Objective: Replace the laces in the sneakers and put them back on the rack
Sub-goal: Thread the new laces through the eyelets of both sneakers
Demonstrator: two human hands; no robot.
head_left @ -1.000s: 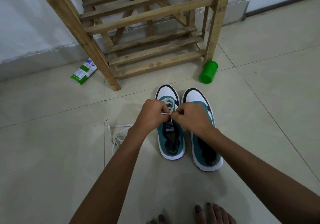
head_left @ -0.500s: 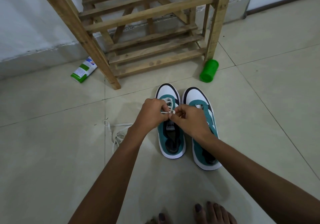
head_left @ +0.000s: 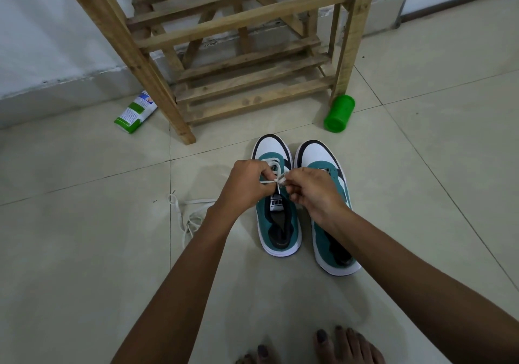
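Compared with a second ago, the two hands are sitting slightly farther apart over the left sneaker (head_left: 278,223), and the short stretch of white lace (head_left: 276,181) between them is now showing more plainly, pulled taut with a small knot or crossing at its middle. The left hand (head_left: 247,186) is curling its fingers and thumb around one end of the lace, pinching it just beside the sneaker's eyelets; the right hand (head_left: 311,192) is pinching the other end between thumb and forefinger, its remaining fingers folded under. The lace is lying directly between both sets of fingertips, above the sneaker's tongue. The right sneaker (head_left: 328,214) is standing just beside the left one, toes pointing at the wooden rack (head_left: 247,82). A loose white lace (head_left: 182,212) is lying on the tiled floor near the left forearm. A green cup (head_left: 338,113) is resting on its side by the rack's right leg, and a green-and-white packet (head_left: 136,112) is lying near the left leg.
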